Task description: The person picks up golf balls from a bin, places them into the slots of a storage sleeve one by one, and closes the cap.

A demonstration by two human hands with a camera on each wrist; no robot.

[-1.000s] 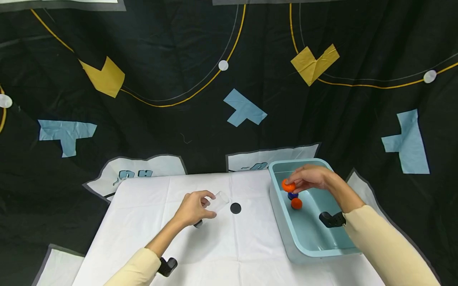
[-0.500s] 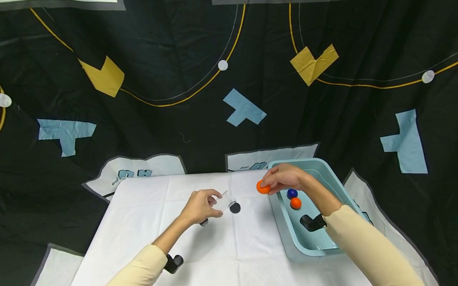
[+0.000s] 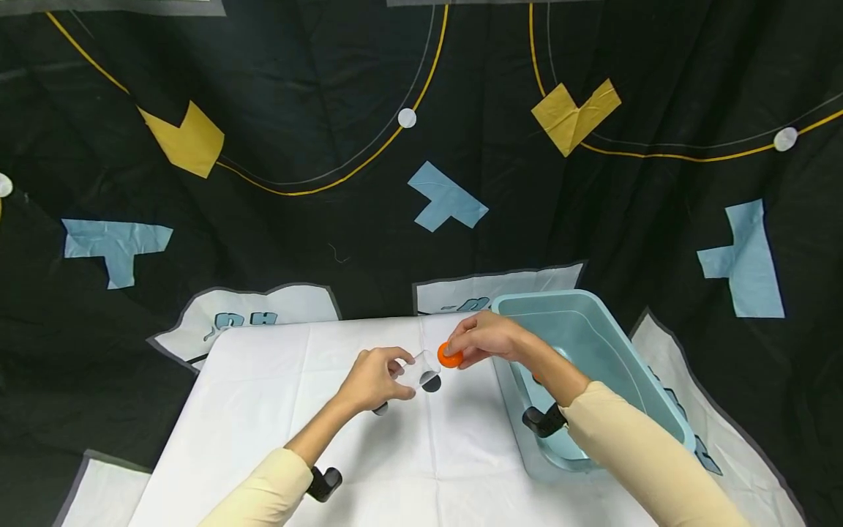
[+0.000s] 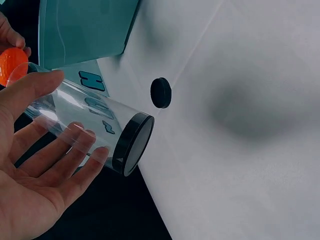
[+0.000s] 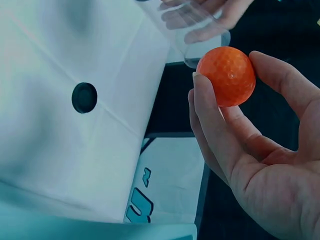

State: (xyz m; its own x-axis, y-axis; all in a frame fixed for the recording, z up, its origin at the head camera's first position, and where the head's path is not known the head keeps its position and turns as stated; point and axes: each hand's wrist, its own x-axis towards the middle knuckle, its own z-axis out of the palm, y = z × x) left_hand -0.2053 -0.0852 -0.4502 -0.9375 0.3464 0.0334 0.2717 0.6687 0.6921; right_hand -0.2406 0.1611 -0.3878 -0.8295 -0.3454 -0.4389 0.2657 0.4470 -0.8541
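My left hand [image 3: 370, 379] grips the clear tube [image 4: 85, 127]; my right hand [image 3: 486, 338] pinches an orange ball [image 5: 226, 76] at its mouth, not yet inside; loading looks barely begun.

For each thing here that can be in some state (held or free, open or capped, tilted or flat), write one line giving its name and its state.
Tube: clear, held tilted off the table by the left hand, black cap on its lower end, far end open.
Orange ball: pinched in the right hand, at the tube's open end, not inside.
Bin: open-topped, on the table.
Black disc: flat on the white cloth.
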